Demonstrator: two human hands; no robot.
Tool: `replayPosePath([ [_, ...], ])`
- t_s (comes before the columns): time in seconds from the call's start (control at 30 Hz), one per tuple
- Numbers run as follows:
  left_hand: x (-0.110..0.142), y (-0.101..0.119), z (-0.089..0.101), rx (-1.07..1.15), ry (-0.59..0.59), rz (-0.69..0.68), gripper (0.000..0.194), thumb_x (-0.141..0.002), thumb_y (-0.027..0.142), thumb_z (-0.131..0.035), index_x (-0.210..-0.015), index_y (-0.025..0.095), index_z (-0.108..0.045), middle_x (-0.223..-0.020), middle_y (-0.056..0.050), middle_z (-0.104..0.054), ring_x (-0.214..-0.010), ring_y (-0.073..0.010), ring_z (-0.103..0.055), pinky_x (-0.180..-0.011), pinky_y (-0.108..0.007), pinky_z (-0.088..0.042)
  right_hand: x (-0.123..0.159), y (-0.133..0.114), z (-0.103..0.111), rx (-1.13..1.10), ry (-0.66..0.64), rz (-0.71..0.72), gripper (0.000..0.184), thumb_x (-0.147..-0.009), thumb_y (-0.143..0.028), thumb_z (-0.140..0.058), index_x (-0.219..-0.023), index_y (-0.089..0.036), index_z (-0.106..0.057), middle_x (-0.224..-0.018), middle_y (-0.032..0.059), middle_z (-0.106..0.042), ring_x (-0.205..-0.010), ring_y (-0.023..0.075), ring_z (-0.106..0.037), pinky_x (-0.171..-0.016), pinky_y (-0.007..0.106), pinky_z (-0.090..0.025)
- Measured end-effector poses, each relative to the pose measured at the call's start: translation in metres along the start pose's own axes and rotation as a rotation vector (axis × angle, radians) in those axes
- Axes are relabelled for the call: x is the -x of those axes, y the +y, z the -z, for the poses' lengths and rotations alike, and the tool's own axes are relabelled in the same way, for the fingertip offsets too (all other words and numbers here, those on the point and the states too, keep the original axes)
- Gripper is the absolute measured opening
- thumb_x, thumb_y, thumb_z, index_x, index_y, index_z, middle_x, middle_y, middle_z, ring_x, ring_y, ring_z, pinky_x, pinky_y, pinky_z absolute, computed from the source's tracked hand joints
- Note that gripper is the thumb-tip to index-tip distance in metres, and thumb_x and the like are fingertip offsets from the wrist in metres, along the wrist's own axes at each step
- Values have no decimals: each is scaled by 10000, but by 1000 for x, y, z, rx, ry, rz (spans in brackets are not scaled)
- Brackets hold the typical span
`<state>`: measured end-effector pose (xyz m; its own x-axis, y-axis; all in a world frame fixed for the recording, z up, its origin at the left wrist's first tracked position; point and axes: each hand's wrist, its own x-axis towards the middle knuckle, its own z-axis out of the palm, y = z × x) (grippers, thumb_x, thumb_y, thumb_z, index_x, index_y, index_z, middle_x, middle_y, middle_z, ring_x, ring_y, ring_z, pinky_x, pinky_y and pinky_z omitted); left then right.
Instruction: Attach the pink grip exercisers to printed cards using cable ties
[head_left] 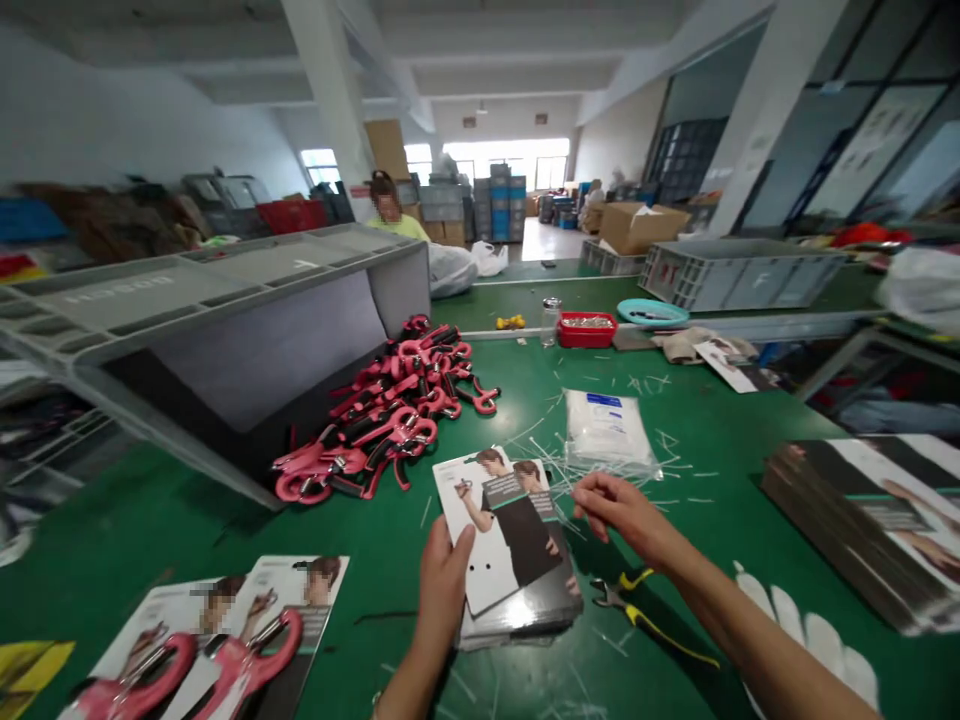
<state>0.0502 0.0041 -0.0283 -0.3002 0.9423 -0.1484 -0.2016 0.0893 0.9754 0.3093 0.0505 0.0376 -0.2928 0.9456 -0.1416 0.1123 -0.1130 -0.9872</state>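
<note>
On a stack of glossy printed cards (525, 622) atop the green counter (517, 390), the left hand (444, 570) pinches a bare white-and-black cardboard card (484, 570) under its thumb. The right hand (611, 512) curls near thin white plastic ties (679, 466); whether it grips one, I cannot tell. Lower left, two similar cards (281, 575) already bear pink-and-black hand grippers (255, 660); a large loose heap (405, 430) seems left to do.

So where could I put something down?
Bare green tabletop lies between the heaped pink-black clamps and front-left printed cards; a smaller patch between clamps and clear jar. Crowded: around the right hand, thin white strips and yellow-black pliers.
</note>
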Motion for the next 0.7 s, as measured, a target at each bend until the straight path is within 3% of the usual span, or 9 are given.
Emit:
replayPosePath([
  [0.2, 3, 8, 6, 109, -136, 67, 543, -745, 401, -745, -1203, 154, -588, -1106, -113, -718, -858, -241, -698, -728, -316, -537, 2, 1, -19, -88, -123, -36, 315, -882, -491, -612, -859, -178, -586, -718, -11, -642, -451, 71, -465, -457, 227, -384],
  [0.33, 3, 26, 26, 127, -214, 152, 566, -697, 381, -782, -1182, 150, -602, -988, -93, -744, -679, -193, -682, -618, -273, -511, -10, -8, -38, -213, -142, -3, 270, -898, -443, -616, -871, -174, -603, -648, -32, -593, -530, 88, -542, -530, 223, -434],
  [0.43, -1, 41, 49, 86, -205, 165, 570, -680, 361, -789, -1183, 154, -617, -929, -77, -748, -656, -190, -680, -581, -253, -490, -28, -18, -67, -247, -174, 39, 244, -882, -421, -640, -903, -183, -592, -642, -31, -614, -542, 106, -587, -567, 244, -489],
  [0.53, -4, 44, 70, 56, -168, 184, 544, -662, 338, -790, -1149, 143, -644, -882, -68, -748, -642, -189, -675, -580, -253, -481, -47, -16, -101, -128, -196, 103, 241, -860, -413, -651, -923, -190, -584, -762, 22, -694, -625, 161, -673, -636, 314, -556],
  [0.7, -4, 18, 87, 115, -24, 190, 452, -696, 399, -771, -1051, 132, -688, -914, -73, -749, -708, -183, -678, -648, -257, -495, -68, 19, -136, 163, -208, 226, 235, -922, -425, -540, -936, -198, -602, -883, 56, -701, -797, 204, -707, -739, 362, -585],
])
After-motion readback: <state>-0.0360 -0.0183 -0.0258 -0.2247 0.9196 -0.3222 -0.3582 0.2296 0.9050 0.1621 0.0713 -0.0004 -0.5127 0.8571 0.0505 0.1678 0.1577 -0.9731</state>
